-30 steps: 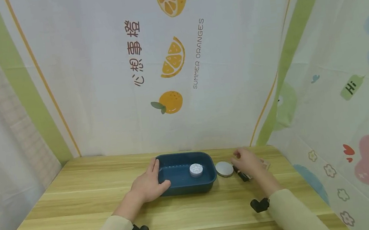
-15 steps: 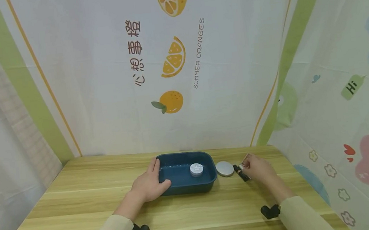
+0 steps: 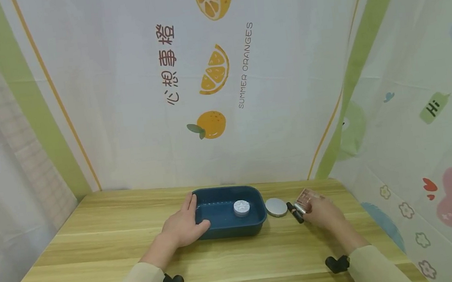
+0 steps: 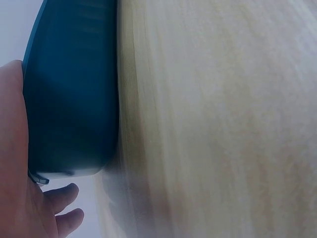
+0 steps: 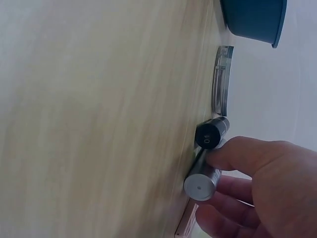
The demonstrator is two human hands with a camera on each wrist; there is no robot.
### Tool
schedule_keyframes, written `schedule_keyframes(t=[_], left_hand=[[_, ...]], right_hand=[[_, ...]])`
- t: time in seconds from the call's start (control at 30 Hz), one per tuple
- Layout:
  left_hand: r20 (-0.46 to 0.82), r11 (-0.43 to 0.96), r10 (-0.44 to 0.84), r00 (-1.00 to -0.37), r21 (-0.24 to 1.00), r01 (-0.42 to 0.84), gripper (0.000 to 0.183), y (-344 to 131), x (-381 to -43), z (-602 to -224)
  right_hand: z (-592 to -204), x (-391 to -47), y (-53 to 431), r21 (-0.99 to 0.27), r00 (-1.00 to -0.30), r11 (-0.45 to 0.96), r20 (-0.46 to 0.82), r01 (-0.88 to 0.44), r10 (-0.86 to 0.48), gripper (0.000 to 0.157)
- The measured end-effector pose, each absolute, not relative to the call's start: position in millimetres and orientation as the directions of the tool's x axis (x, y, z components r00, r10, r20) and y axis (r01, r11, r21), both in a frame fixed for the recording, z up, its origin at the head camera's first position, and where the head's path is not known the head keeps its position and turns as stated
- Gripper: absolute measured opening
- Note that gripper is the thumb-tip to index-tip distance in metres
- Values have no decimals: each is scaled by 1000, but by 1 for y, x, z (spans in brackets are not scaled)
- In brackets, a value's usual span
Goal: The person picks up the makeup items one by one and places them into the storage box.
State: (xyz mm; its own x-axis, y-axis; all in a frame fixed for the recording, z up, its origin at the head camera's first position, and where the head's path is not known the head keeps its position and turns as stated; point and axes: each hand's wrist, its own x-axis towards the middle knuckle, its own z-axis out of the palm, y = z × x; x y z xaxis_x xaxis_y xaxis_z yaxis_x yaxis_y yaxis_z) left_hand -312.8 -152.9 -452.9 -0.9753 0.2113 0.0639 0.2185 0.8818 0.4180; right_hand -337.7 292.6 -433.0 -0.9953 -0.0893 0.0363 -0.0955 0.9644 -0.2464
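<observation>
My left hand (image 3: 183, 226) rests on the left end of a dark blue rectangular container (image 3: 228, 232), fingers laid along its rim and thumb over the near side. In the left wrist view, two fingertips (image 4: 69, 223) show beyond the container's end. A round white case with an embossed star (image 3: 241, 208) sits inside, toward the right. To the right, my right hand (image 3: 323, 213) pinches a silver lipstick-like tube (image 5: 200, 186) between thumb and fingers. Beside it lies a black lipstick-like tube (image 5: 208, 135) marked 01. An eyeshadow palette (image 3: 304, 196) lies behind, partly hidden by the hand.
A round silvery compact (image 3: 276, 207) lies between the container and the black tube. All stand on a wood-grain table (image 3: 240, 265), with a white curtain (image 3: 123, 124) close behind its far edge and another printed curtain (image 3: 419, 147) on the right.
My right hand has moved right and toward me, from above the black tube to the silver tube. The black tube and palette are less covered. My left hand and the container stay put.
</observation>
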Motion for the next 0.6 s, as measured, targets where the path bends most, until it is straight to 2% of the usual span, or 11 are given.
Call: schedule_keyframes(t=[0.23, 0.5, 0.6], left_hand=[[57, 882, 209, -976, 419, 214, 102, -152, -311, -452], [51, 882, 212, -976, 421, 214, 101, -151, -308, -449], [46, 885, 211, -977, 416, 210, 102, -151, -309, -450]], right_hand=[[-435, -337, 294, -229, -995, 968, 31, -98, -93, 20], [-434, -339, 299, -237, -997, 968, 17, -83, -82, 17], [-432, -341, 299, -243, -996, 966, 32, -91, -86, 21]])
